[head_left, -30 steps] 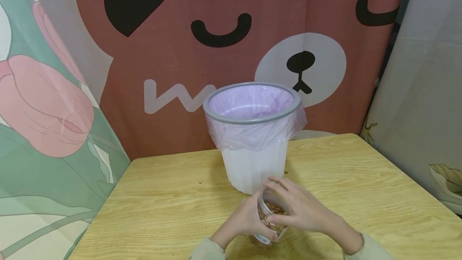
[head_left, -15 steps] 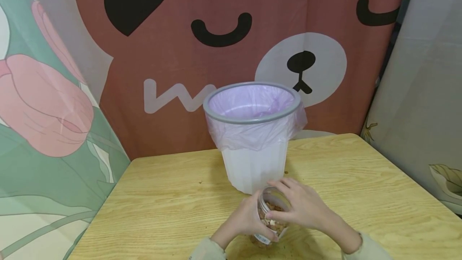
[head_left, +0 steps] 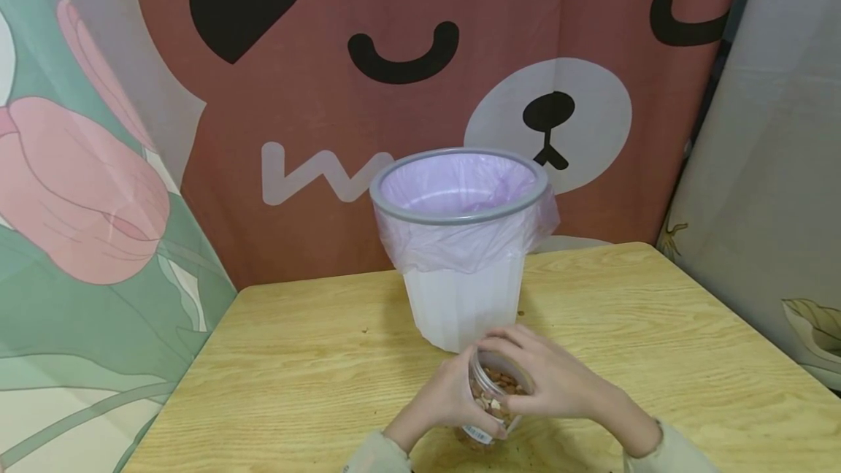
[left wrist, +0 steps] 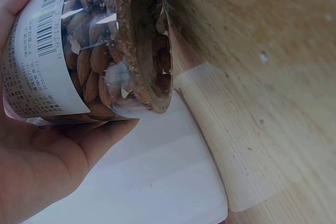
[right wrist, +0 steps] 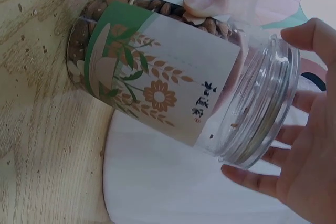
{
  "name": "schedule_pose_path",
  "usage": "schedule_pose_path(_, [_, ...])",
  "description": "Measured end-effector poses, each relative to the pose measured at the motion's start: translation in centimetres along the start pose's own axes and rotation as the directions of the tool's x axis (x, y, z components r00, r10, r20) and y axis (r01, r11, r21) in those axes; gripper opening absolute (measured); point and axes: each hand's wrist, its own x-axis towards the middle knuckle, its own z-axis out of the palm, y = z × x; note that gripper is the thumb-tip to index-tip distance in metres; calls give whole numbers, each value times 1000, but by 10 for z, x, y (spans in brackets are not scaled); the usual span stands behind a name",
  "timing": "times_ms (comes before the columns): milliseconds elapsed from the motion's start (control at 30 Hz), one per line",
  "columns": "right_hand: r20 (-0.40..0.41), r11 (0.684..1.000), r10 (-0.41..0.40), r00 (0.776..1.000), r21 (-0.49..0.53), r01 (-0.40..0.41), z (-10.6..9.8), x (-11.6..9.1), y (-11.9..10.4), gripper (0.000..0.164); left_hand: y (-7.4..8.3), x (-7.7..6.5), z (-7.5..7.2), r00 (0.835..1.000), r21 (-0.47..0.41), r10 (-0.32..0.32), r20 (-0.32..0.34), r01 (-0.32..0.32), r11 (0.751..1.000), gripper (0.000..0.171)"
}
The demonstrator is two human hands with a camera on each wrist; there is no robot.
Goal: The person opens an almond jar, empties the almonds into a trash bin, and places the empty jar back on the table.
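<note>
A clear plastic jar of almonds (head_left: pixel 491 404) tilts just above the table, its mouth end toward the bin. My left hand (head_left: pixel 449 394) grips its body, with the thumb on the near side. The right hand (head_left: pixel 558 378) curves over the mouth end, thumb and fingers spread around the clear rim, as the right wrist view also shows. Whether a clear lid sits on that rim I cannot tell. In the right wrist view a green and white printed label (right wrist: pixel 157 85) faces the camera; the left wrist view shows a white barcode label (left wrist: pixel 39 51).
Just beyond the hands stands a white bin (head_left: pixel 460 305) with a grey rim and a purple bag liner (head_left: pixel 453 248) folded over it. Small crumbs dot the wooden table (head_left: pixel 296 371). Printed curtains (head_left: pixel 315 239) enclose the table at the back and sides.
My right hand's fingers have shifted around the jar's rim, drawing back half a second ago and now reaching farther over again. The left hand and jar stay nearly still.
</note>
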Motion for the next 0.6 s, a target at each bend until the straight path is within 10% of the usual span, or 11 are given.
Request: schedule_pose_path(600, [55,985,-63,996,163,54,0,-4,5,65,0,0,-1,1000,26,-8,0,8,1000,90])
